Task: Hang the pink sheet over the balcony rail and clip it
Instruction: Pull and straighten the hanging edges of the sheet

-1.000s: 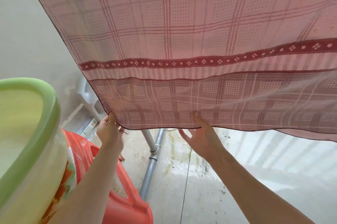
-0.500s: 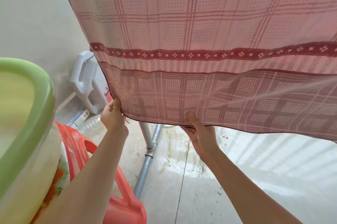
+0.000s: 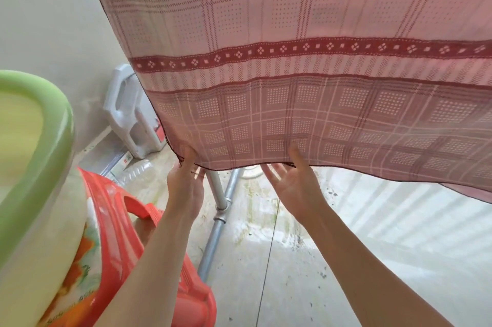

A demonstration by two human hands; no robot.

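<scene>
Two hands reach up to the lower hem of the pink sheet (image 3: pixel 306 60), which hangs across the upper frame. At its left corner the left hand (image 3: pixel 185 185) pinches the hem. Further right, the right hand (image 3: pixel 291 183) is spread, thumb in front of the cloth and fingers behind it. At near left a green-rimmed basin (image 3: pixel 50 145), contents not visible, sits on a red plastic stool (image 3: pixel 149 223). A white jug (image 3: pixel 127 113) stands by the far wall. A metal pipe (image 3: pixel 215 223) runs over the stained concrete floor (image 3: pixel 279 273).
</scene>
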